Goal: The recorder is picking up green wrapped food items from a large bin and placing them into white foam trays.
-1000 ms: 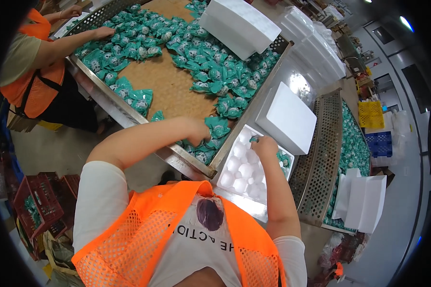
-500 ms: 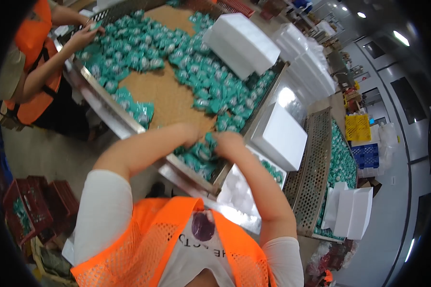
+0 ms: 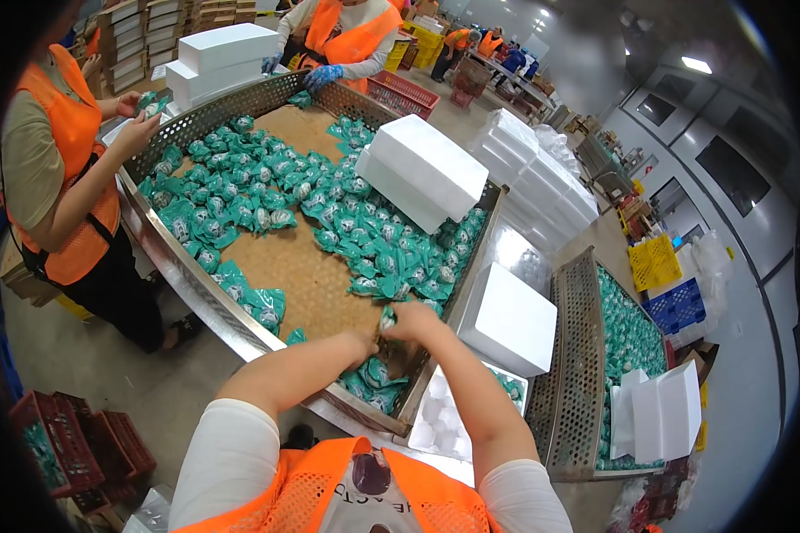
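Green packets (image 3: pixel 240 182), each with a round whitish item inside, are spread over a metal-rimmed table with a brown surface (image 3: pixel 307 275). At its near corner my right hand (image 3: pixel 413 322) is closed with its fingertips on one green packet (image 3: pixel 388 318). My left hand (image 3: pixel 359 348) is just left of it, low over the near corner; its fingers are mostly hidden and smeared. Several more packets (image 3: pixel 369 386) lie under and in front of my hands. Beside my right forearm is a white foam tray (image 3: pixel 436 431) with round hollows, a few packets at its far end.
White foam boxes (image 3: pixel 431 169) rest on the packets at the right. Another white box (image 3: pixel 509 320) stands beside the table. A second perforated-walled table (image 3: pixel 571 355) is farther right. A co-worker (image 3: pixel 71 169) at the left handles a packet; another wears blue gloves (image 3: pixel 324 76) across the table.
The view has tilted up, bringing the gloved co-worker at the far side into sight. My hands remain close together at the near corner. The left co-worker's hands hold a packet beyond the table edge.
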`<control>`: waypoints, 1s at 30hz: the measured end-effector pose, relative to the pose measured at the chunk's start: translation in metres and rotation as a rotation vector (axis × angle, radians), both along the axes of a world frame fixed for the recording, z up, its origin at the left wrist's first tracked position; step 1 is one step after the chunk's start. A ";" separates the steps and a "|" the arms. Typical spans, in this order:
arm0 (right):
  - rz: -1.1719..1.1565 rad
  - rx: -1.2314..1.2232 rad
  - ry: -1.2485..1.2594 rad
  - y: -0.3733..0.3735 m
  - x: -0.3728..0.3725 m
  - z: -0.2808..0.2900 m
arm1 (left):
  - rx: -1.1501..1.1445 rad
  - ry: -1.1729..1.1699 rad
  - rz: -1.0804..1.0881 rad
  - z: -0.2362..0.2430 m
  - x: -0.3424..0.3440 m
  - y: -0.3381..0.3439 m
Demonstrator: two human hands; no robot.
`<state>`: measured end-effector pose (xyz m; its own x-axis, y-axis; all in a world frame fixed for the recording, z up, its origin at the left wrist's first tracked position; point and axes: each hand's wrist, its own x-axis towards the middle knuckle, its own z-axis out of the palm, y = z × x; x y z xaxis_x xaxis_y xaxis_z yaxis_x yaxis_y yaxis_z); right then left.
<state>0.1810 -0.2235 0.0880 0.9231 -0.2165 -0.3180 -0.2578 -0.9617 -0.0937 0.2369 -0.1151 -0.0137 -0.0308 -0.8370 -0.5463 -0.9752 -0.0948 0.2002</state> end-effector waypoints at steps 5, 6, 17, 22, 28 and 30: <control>-0.338 1.037 -0.317 -0.029 -0.023 0.058 | -0.051 0.306 0.208 0.030 0.021 0.005; -0.314 1.001 -0.456 -0.039 -0.033 0.055 | 0.010 0.347 0.445 0.041 0.025 0.005; -0.338 1.636 -0.482 -0.069 -0.135 0.059 | -0.352 0.328 0.614 0.011 0.064 0.011; -0.541 1.563 -0.395 -0.102 -0.217 0.061 | -0.032 0.649 0.878 0.042 0.054 0.012; -0.744 0.948 -0.109 -0.131 -0.262 -0.024 | 0.045 0.500 0.816 0.026 0.052 0.004; -0.684 0.746 -0.108 -0.111 -0.255 -0.038 | -0.054 0.594 0.817 0.026 0.051 0.012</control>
